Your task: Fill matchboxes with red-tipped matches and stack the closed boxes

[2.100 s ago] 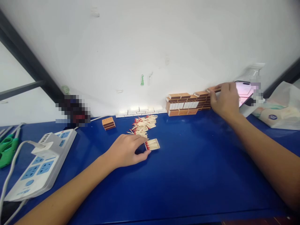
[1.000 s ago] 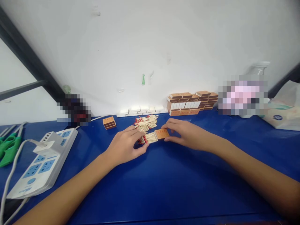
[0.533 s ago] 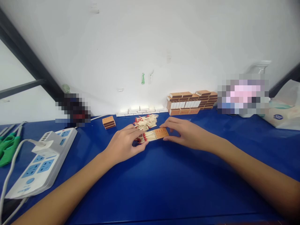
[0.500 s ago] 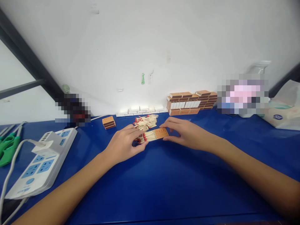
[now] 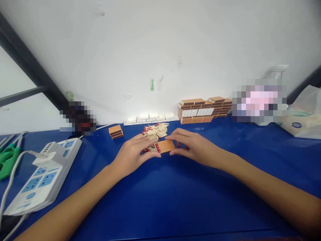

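Note:
Between my two hands is an orange matchbox (image 5: 166, 146), its tray of red-tipped matches pushed most of the way into the sleeve. Only the match heads and the tray's left end still show. My left hand (image 5: 134, 152) pinches that left end between thumb and fingers. At the sleeve's right end, my right hand (image 5: 190, 147) grips with thumb and fingertips. Just behind the box lies a loose heap of matches (image 5: 155, 130), partly hidden by my left fingers.
Stacked matchboxes (image 5: 197, 119) and white trays (image 5: 142, 117) line the wall. A small matchbox stack (image 5: 116, 132) stands left of the heap. Farther left are a power strip (image 5: 50, 180) and green-handled tool (image 5: 10, 157). A tissue pack (image 5: 301, 124) sits at far right.
The sleeve has slid left over the tray with my right hand, covering the matches that lay exposed. My left hand stays at the tray's end.

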### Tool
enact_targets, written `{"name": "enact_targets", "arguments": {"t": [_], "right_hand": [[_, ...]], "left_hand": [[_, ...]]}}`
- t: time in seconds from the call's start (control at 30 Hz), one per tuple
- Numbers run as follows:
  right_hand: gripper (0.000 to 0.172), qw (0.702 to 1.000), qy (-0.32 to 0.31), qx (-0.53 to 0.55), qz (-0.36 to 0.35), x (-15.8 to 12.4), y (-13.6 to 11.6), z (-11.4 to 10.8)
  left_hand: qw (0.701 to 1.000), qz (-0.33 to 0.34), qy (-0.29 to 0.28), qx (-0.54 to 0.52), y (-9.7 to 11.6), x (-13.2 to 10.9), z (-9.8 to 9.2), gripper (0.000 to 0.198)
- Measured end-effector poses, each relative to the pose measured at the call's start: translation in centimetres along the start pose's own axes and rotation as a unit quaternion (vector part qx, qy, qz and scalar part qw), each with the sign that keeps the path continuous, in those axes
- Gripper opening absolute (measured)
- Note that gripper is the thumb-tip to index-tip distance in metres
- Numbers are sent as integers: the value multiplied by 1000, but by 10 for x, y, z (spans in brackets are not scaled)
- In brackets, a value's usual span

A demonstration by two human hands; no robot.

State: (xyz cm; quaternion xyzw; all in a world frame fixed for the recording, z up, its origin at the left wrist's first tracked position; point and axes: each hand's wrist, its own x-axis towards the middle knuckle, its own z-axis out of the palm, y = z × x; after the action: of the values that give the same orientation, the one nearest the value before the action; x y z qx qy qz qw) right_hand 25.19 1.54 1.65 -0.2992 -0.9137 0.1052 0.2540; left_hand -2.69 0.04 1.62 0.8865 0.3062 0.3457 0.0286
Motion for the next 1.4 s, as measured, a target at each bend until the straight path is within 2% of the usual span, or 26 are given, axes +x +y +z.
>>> {"name": "enact_targets", "arguments": {"t": [0.2,0.33,0.53,0.7,0.83,0.93,1.17,1.3,1.4], "right_hand": [[40,999,-17,9,-28,0,-16,5],[42,998,-44,39,-13,-1,-26,8],[48,997,-42,72,-5,-1,-29,12],[50,999,-26,45,-3,-2,-33,12],[61,999,-28,26,-1,-1,-36,12],[66,999,-33,10,0,-1,-39,16],[54,994,38,-99,-25,-5,-37,32],[51,993,38,-105,-23,-4,-33,33],[43,991,36,-129,-15,0,-30,28]], "left_hand": [[999,5,-10,-40,1,-1,3,56],[997,18,-8,-70,3,-2,4,51],[997,-9,-10,-74,5,-3,3,50],[996,-26,-25,-77,5,-5,6,51],[993,-54,-32,-97,7,-4,6,55],[991,-74,-33,-107,8,-4,5,50],[981,-118,-34,-152,10,-3,4,42],[972,-147,-29,-182,13,-1,4,38],[976,-149,-45,-150,12,-1,5,39]]}}
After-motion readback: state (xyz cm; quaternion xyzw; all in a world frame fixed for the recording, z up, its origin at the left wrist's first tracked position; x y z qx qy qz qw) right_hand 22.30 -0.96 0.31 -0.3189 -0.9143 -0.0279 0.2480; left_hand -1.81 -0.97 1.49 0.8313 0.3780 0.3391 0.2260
